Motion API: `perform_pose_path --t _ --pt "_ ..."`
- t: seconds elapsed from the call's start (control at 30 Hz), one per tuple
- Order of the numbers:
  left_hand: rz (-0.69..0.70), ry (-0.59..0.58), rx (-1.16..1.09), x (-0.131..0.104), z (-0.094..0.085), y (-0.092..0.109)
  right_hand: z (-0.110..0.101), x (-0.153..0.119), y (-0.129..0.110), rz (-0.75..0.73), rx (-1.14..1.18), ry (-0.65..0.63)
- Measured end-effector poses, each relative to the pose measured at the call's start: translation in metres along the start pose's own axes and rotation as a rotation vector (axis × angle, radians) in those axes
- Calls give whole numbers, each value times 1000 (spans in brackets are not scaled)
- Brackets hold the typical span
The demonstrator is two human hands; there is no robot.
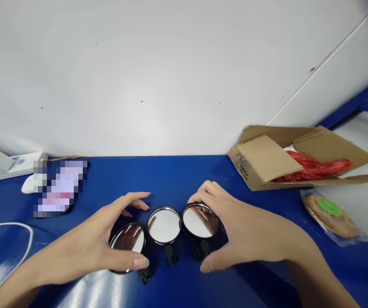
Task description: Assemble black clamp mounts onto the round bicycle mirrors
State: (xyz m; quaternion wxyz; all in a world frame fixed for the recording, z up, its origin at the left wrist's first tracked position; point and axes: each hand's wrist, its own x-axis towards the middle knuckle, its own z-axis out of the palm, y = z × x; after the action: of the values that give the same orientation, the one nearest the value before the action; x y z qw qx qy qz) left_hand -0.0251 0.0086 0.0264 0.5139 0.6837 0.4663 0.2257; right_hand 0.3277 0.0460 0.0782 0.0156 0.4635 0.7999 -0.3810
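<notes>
We see three round mirrors in a row on the blue table. Our left hand curves around the left mirror, fingers spread and released; its thumb hides part of the lower rim. Our right hand curves around the right mirror, fingertips at its top rim, thumb by its black clamp; we cannot tell whether it grips. The middle mirror lies between, unobscured. Pixelation blurs a flat thing and part of a white thing. The power strip is cut off at left; a flap partly hides red plastic in the box.
</notes>
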Motion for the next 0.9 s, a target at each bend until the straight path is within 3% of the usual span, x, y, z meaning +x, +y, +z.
perform_pose_path --t 0.27,0.7,0.9 --pt "-1 -51 141 -4 -12 -9 2 -4 1 -17 -2 -6" --pt "20 -59 195 -5 -8 -12 8 -3 8 17 16 47" --pt "80 37 102 -11 -1 -11 12 -3 12 -7 12 47"
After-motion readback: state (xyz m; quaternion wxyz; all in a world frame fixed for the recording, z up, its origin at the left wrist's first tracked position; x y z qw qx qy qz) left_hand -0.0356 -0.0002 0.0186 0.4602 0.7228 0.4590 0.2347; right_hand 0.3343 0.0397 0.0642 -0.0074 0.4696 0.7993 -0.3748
